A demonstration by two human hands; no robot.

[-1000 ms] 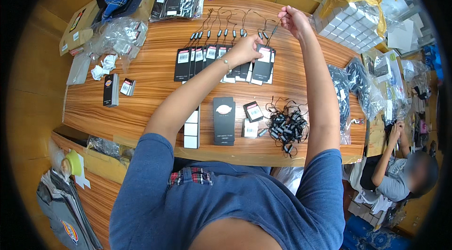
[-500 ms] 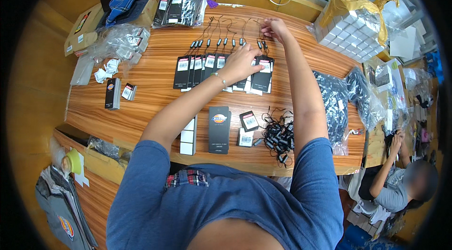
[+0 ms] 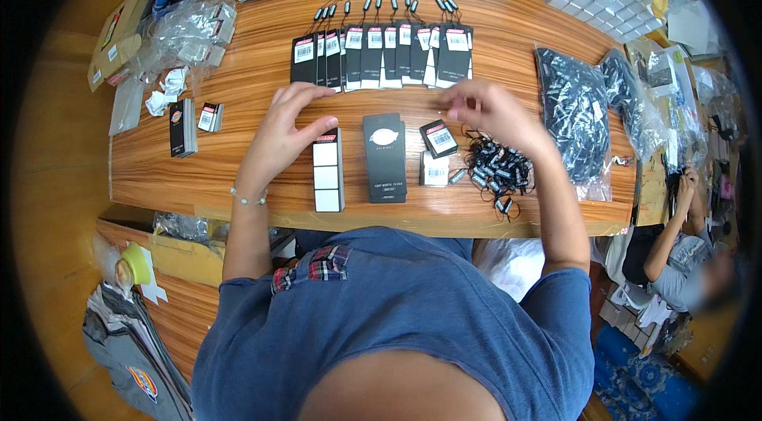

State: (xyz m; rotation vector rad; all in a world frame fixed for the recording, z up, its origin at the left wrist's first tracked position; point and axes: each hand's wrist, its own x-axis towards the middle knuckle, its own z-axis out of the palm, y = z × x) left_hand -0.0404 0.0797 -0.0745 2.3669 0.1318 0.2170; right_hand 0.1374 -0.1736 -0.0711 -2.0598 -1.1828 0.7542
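A tag stack [image 3: 328, 169] is touched by the spread left hand [image 3: 287, 123], while corded fasteners [image 3: 495, 169] just below the loosely curled, seemingly empty right hand [image 3: 488, 111] are judged next to be pinched.

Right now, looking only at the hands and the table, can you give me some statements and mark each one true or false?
1. The left hand rests by the white-fronted stack of tags. True.
2. The right hand is above the pile of black strings. True.
3. The row of black tags lies at the near edge of the table. False: it lies toward the far side.
4. The left wrist is bare. False: it wears a bead bracelet.
5. The dark long tag stands upright. False: it lies flat.
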